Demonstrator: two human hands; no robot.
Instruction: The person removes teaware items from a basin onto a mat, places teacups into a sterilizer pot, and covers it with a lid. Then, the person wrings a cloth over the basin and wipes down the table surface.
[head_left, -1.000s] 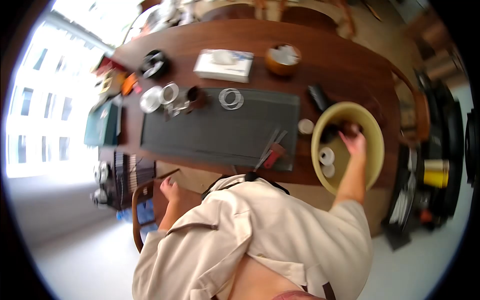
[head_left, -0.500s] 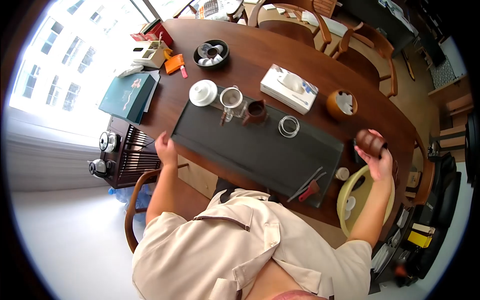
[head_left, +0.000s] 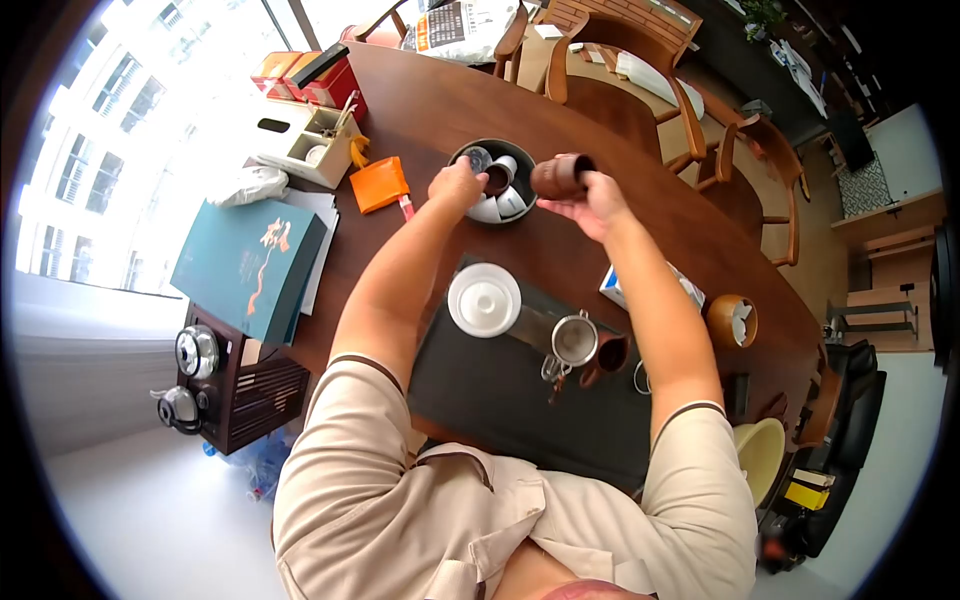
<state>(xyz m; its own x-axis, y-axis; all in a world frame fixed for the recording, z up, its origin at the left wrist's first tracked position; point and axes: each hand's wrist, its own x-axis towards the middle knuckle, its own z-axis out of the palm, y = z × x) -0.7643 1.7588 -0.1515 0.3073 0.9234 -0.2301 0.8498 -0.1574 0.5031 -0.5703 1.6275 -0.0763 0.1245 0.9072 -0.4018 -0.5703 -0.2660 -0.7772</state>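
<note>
My right hand [head_left: 597, 205] is closed around a stack of brown teacups [head_left: 558, 177], held tilted sideways just right of a dark round bowl [head_left: 528, 208]. Inside that bowl lie several white cups [head_left: 511, 202] and a clear glass piece. Over its left side reaches my left hand [head_left: 460, 186], fingers drawn together beside a dark-lined small cup [head_left: 497, 180]; their exact grip is hidden. Below, on the black tea tray [head_left: 480, 390], stand a white lidded bowl [head_left: 485, 300], a strainer [head_left: 574, 340] and a brown teapot [head_left: 607, 356].
Left of the bowl are an orange packet [head_left: 379, 184], a cream organizer box [head_left: 300, 150] and a teal box [head_left: 250, 265]. My right forearm partly covers a tissue box [head_left: 613, 285]. Farther right stand an orange-brown pot [head_left: 732, 322] and a yellow-green basin [head_left: 762, 455].
My right hand has carried the brown cups from above the basin to beside the dark bowl. My left hand has moved from the table's near edge into the bowl. The view has shifted left.
</note>
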